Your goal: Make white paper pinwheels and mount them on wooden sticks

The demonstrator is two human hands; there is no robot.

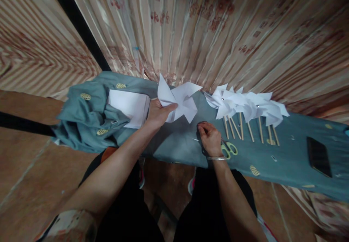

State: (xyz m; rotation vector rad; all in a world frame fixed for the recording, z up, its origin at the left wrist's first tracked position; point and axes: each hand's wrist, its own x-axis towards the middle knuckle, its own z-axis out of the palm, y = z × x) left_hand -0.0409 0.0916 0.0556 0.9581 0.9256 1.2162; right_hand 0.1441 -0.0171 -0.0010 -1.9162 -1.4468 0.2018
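Note:
My left hand [159,112] is closed on a white paper pinwheel [182,97], thumb on top near its centre. No stick shows on this pinwheel. To its right, low over the cloth, my right hand [210,136] has its fingers pinched together; whatever they hold, if anything, is too small to make out. A thin pale sliver lies by those fingers. Green-handled scissors [229,149] rest beside my right wrist, their blades partly hidden by the hand. A stack of white paper sheets [129,105] lies left of the pinwheel, partly behind my left hand.
Several white pinwheels on wooden sticks [256,107] lie in an overlapping row at the right. A dark phone [319,156] sits farther right on the narrow surface covered with green cloth [174,145]. Patterned curtains [191,31] hang along the far edge; bunched cloth is at the left.

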